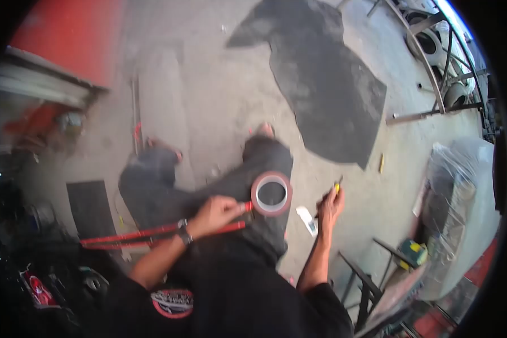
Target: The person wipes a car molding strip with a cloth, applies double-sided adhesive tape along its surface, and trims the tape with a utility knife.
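Observation:
My left hand [215,215] is closed with its fingertips on the red tape end beside a roll of tape [271,194], over my lap. The roll has a pale core ring and a reddish rim. Long red strips [135,232] run leftward from near that hand, past my wrist with its dark band. Out to the right, my right hand [330,206] is closed on a small yellow cutter [337,186] with its tip pointing up. A white item with a dark patch [307,220] lies on the floor between the hands.
A large dark sheet [332,84] lies on the floor ahead, with a yellow object [382,163] near its lower corner. A smaller dark piece [90,208] is at left. Metal frames [434,67] stand upper right, a plastic-wrapped panel [456,208] at right, dark stand legs [366,281] lower right.

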`<state>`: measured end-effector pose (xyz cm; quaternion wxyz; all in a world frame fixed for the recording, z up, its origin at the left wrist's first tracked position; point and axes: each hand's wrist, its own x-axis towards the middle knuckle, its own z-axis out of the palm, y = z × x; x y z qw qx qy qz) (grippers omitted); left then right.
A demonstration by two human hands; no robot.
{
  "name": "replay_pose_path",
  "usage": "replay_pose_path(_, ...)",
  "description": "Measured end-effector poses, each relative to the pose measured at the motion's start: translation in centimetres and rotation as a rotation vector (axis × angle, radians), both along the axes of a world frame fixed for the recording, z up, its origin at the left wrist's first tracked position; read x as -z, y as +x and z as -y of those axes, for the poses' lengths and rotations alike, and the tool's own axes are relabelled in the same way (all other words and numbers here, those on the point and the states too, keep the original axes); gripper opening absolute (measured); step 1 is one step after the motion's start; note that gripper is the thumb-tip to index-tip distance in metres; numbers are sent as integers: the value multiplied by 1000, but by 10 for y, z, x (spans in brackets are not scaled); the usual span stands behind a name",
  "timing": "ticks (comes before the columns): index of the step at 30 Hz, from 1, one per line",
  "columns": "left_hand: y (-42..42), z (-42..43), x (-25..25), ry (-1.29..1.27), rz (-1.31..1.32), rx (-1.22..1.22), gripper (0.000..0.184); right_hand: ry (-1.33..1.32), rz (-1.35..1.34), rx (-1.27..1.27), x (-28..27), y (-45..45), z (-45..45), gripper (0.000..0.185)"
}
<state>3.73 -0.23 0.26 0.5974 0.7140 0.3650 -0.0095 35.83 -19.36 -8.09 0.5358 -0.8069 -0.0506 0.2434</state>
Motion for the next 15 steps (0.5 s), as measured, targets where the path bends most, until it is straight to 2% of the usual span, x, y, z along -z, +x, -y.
replay_pose_path(2,-5,9,7,9,43,-28,46,-29,65,-92,-87,-46,-9,31)
replay_pose_path(3,-6,7,3,-89,-70,-5,44,-8,64,-152,-106,-63,-5,32)
replay_pose_path(5,-12,12,8,-62,24,-28,41,-68,51,-197,-130,-98,-1,30)
replay_pose_path(7,-17,16,19,-106,60,-42,38,-40,-32,-297,-143,-137,4,26)
replay_pose_path(9,-18,18,5,-167,90,-31,33,-151,197,-607,-138,-183,5,21)
replay_pose_path(12,-18,24,2,-175,140,-50,32,-261,402,-657,-147,-204,-13,9)
replay_pose_path(15,-18,27,1,-153,108,-57,32,-215,453,-627,-151,-207,-20,6)
